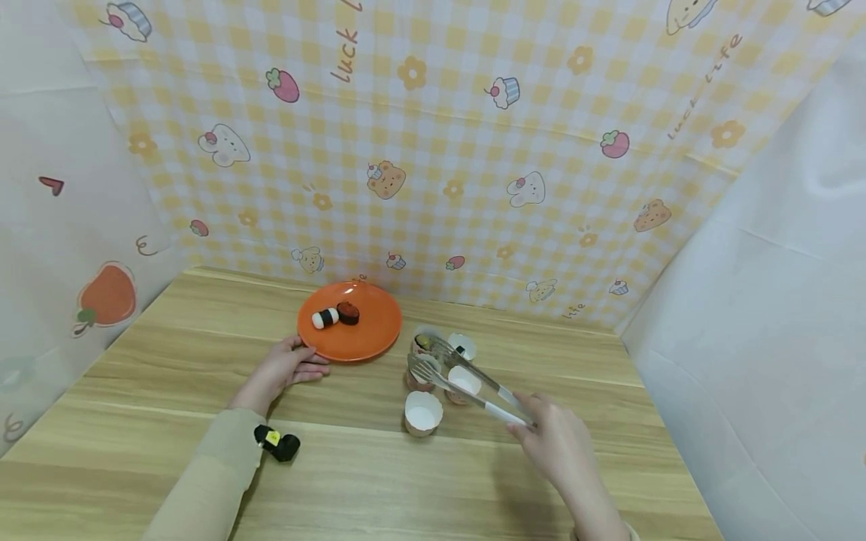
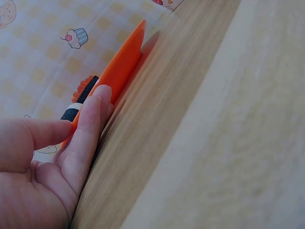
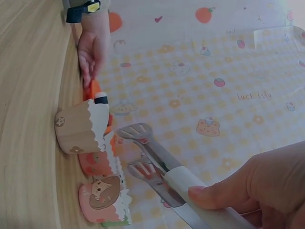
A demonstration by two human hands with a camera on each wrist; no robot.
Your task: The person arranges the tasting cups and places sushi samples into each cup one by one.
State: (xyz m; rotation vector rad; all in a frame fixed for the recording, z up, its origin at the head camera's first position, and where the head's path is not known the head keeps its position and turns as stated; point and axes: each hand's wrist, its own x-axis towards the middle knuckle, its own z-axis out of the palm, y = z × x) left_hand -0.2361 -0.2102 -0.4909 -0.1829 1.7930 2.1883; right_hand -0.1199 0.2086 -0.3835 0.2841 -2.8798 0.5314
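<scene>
My left hand (image 1: 287,366) grips the near left rim of an orange plate (image 1: 368,338), thumb on the upper side and fingers beneath it. A toy sushi piece, white with a black band (image 1: 325,318), lies on that plate beside a roe-topped sushi piece (image 1: 348,312). My right hand (image 1: 555,436) holds metal tongs (image 1: 473,387) by their white handles. The slotted heads of the tongs stand apart over the left-hand paper cups, with nothing visible between them. A green-topped piece (image 1: 422,342) sits in the back left cup, close by one tong head.
Several scalloped paper cups stand in a cluster right of the plate, the nearest a white-lined cup (image 1: 423,415). The back right cup (image 1: 467,342) has something dark inside. A checkered cloth (image 1: 453,225) hangs behind the wooden table (image 1: 352,481); pale sheets flank it.
</scene>
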